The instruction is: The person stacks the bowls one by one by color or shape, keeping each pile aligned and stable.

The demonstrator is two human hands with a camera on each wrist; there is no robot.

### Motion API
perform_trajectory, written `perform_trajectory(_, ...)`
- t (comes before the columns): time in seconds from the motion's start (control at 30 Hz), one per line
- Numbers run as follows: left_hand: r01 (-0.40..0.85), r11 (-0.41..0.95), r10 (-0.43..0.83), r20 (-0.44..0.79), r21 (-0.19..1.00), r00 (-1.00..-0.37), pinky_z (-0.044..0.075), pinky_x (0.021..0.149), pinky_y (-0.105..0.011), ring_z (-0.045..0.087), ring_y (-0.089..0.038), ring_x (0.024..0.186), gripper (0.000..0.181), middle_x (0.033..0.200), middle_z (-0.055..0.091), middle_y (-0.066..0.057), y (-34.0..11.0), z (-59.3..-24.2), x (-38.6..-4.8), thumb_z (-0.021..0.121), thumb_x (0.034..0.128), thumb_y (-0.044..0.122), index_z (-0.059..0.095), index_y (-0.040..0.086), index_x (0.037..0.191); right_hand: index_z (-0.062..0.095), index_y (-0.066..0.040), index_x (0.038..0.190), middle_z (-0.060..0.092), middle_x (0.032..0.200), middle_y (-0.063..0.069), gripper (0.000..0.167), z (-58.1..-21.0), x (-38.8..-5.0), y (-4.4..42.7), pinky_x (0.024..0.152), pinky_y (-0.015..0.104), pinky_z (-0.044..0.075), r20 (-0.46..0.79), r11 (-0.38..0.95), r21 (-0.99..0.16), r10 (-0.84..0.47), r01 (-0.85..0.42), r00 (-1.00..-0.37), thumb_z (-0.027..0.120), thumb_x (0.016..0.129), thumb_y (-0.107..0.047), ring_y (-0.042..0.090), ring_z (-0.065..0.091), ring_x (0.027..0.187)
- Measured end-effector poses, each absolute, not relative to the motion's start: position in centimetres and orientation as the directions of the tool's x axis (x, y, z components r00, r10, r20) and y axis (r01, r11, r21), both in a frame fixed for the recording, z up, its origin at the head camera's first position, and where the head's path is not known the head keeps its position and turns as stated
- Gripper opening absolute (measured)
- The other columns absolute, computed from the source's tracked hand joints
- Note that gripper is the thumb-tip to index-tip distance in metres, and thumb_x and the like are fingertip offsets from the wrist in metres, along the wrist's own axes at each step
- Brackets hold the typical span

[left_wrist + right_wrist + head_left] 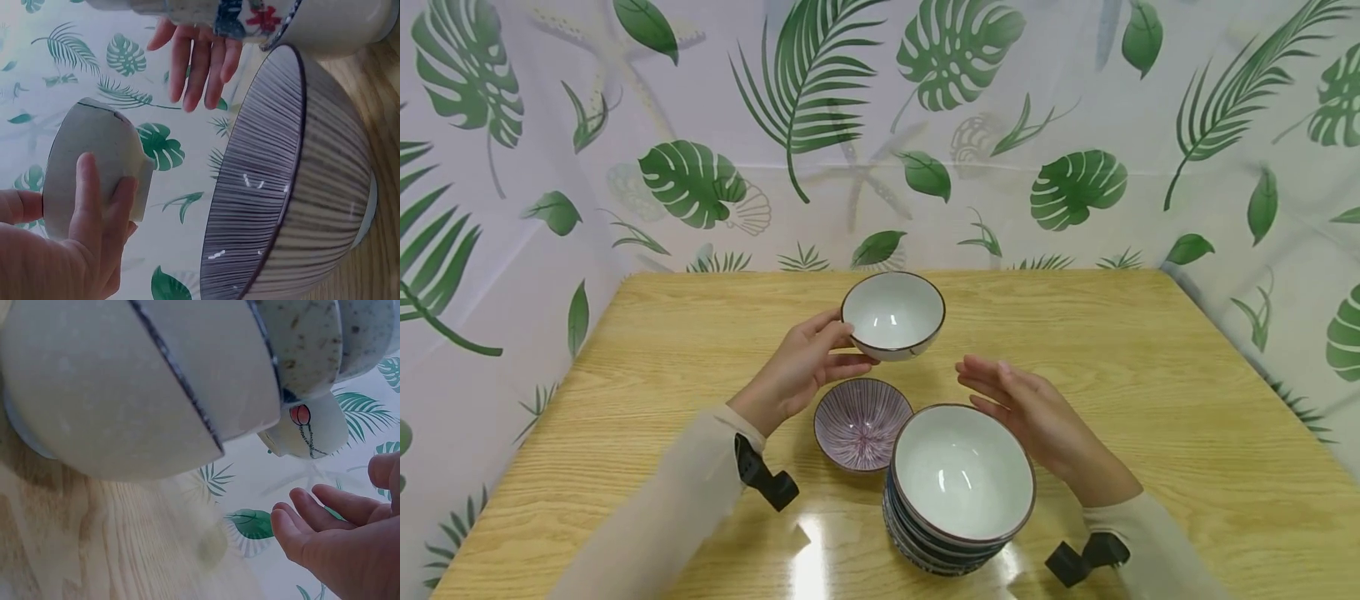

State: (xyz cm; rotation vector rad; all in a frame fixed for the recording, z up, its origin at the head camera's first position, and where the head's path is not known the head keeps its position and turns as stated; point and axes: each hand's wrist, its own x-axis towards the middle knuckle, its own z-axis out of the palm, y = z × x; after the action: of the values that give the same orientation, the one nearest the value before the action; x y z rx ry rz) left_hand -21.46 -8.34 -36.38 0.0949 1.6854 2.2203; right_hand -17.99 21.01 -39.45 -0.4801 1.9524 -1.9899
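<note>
My left hand [808, 362] grips a white bowl [892, 312] with a dark rim, thumb at the edge and fingers beneath, off the table. In the right wrist view that bowl [312, 428] shows a red flower drawing on its outside. Below it on the table sits a purple-striped bowl [861, 425], large in the left wrist view. Beside that one rises a stack of several bowls [964, 475], white inside on top. My right hand [1030, 412] is just right of the stack, fingers extended and holding nothing.
The wooden table [1150, 375] runs back to a leaf-printed cloth [985, 208], which also hangs along both sides. Dark wrist cameras [767, 475] are strapped on both sleeves.
</note>
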Motion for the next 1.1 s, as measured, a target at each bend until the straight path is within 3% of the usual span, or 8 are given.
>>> perform_trajectory(0.17,-0.206,-0.199,0.373,-0.120,0.958,-0.920,0.057,0.081,-0.032,0.069,-0.021,0.089,0.050,0.119,0.054,-0.021,-8.0,-36.5,-20.8,0.046,0.1003,0.014,0.033,0.007,0.148,0.023,0.008,0.148,0.023,0.154,0.025,0.058,-38.8,-17.8,20.7,0.102,0.022,0.042,-0.020,-0.046,-0.998,-0.429,0.043,-0.903,0.038,0.105,-0.028,0.011,0.050,0.126)
perform_trajectory(0.33,-0.163,-0.163,0.426,-0.079,0.973,-0.901,0.057,0.084,-0.034,0.069,-0.020,0.088,0.050,0.120,0.055,-0.022,-7.7,-36.5,-20.3,0.045,0.1012,0.016,0.032,0.005,0.148,0.021,0.000,0.151,0.023,0.155,0.020,0.058,-38.3,-17.7,20.3,0.103,0.026,0.042,-0.017,-0.081,-0.995,-0.419,0.056,-0.908,0.047,0.102,-0.017,0.016,0.049,0.128)
perform_trajectory(0.5,-0.152,-0.152,0.446,-0.069,0.977,-0.893,0.057,0.084,-0.035,0.068,-0.022,0.089,0.049,0.119,0.055,-0.023,-7.1,-36.4,-20.0,0.044,0.1015,0.015,0.033,0.004,0.148,0.020,-0.010,0.153,0.018,0.158,0.008,0.064,-38.2,-18.1,19.9,0.105,0.028,0.040,0.029,-0.069,-0.998,-0.409,-0.001,-0.912,0.053,0.099,-0.012,0.030,0.029,0.141)
perform_trajectory(0.6,-0.154,-0.152,0.454,-0.069,0.976,-0.888,0.057,0.084,-0.036,0.068,-0.023,0.090,0.049,0.119,0.055,-0.024,-6.8,-36.4,-20.0,0.043,0.1014,0.014,0.033,0.004,0.148,0.017,-0.015,0.155,0.014,0.159,0.004,0.070,-38.3,-18.3,19.7,0.105,0.027,0.039,0.060,-0.075,-0.997,-0.408,-0.032,-0.911,0.055,0.097,-0.006,0.031,0.021,0.144)
perform_trajectory(1.1,-0.169,-0.150,0.468,-0.081,0.974,-0.880,0.057,0.082,-0.034,0.068,-0.027,0.095,0.049,0.122,0.055,-0.024,-6.1,-36.5,-19.9,0.045,0.1024,0.018,0.033,0.005,0.148,0.014,-0.012,0.155,0.016,0.159,0.009,0.079,-38.1,-18.2,19.5,0.098,0.027,0.047,0.084,-0.091,-0.995,-0.403,-0.052,-0.911,0.060,0.091,0.001,0.017,0.041,0.134)
